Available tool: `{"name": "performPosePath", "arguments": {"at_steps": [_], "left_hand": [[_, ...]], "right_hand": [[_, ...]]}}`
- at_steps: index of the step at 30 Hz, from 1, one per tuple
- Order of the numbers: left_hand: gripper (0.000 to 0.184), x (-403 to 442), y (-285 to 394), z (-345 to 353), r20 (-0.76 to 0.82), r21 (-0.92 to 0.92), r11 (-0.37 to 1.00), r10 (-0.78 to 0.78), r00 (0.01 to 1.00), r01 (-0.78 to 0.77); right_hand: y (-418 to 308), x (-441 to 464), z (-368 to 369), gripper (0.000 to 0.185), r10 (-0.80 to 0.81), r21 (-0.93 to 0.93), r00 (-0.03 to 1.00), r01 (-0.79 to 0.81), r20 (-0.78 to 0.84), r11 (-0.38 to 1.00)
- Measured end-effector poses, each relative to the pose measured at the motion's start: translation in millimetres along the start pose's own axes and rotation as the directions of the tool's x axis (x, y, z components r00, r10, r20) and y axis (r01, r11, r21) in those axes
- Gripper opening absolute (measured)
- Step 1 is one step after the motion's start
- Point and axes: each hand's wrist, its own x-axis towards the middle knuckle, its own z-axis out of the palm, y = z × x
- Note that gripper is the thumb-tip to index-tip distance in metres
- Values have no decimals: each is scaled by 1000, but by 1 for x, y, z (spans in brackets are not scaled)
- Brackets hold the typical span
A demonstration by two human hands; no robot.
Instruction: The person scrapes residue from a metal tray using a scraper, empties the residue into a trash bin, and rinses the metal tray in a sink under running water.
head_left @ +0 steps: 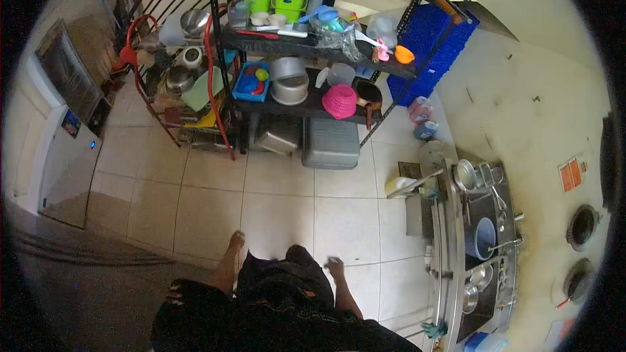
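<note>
My left hand [237, 241] hangs low over the tiled floor, to the left of my dark clothing. It looks loosely curled, and whether anything is in it is too small to make out. On the other side of my body, my right hand [335, 266] is over the floor tiles too, its fingers bent and blurred. Neither hand touches any object that I can see. The nearest things ahead are a grey plastic tub [330, 144] and a metal pan [279, 135] under the black shelf.
A black shelf rack [280, 42] with buckets, pots and a pink basket [340, 102] stands ahead. Left of it is a red-framed rack [210, 85]. A metal sink counter [460, 221] with a blue basin [484, 238] runs along the right. A white appliance [68, 169] stands far left.
</note>
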Motion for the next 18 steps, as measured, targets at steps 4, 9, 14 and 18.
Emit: {"name": "performPosePath", "arguments": {"at_steps": [4,9,14,18], "left_hand": [[19,214,12,1,-18,262,784,587,809,-563],[22,299,98,-5,89,-299,954,4,996,23],[7,368,198,2,11,-562,826,54,998,-39],[25,455,274,-24,-160,-671,656,326,932,-344]], "right_hand": [[46,19,-60,18,448,275,848,-376,-283,885],[29,87,-83,26,435,499,875,-287,-211,818],[-26,239,-7,18,382,135,900,-361,-208,923],[-154,347,96,24,-56,-22,992,59,115,998]]}}
